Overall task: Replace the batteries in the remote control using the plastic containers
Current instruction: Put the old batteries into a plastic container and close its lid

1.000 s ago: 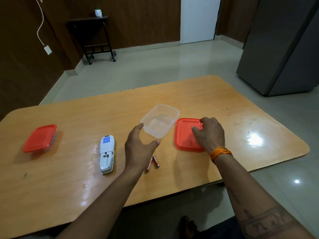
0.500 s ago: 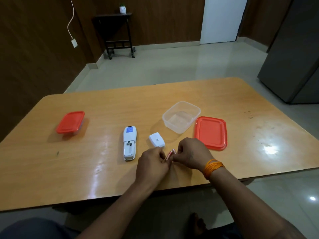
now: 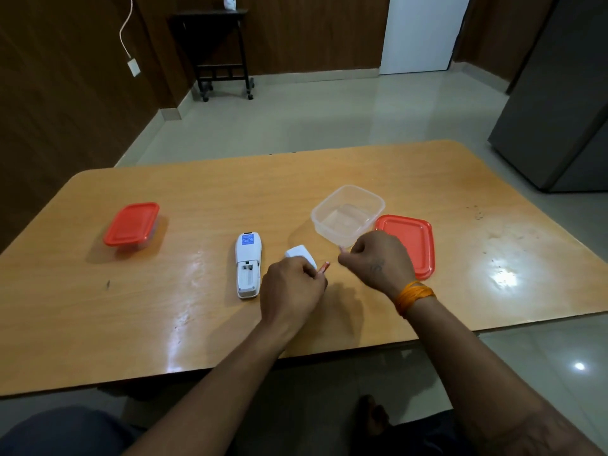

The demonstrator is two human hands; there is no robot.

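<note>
Crowding left hand: battery cover beyond, remote beside.

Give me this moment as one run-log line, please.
left hand: holds battery | right hand: closed, contents unclear | remote: compartment open, empty | clear container: open, empty | second container: lidded

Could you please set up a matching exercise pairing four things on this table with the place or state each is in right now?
Things:
1. remote control
2. open clear container
3. loose red lid
4. closed red-lidded container

States:
A. far left of the table, lid on
B. flat on the table, right of the clear tub
C. face down, battery bay uncovered
D. lidless, nothing visible inside

Pairs: 1-C, 2-D, 3-B, 4-A
</note>
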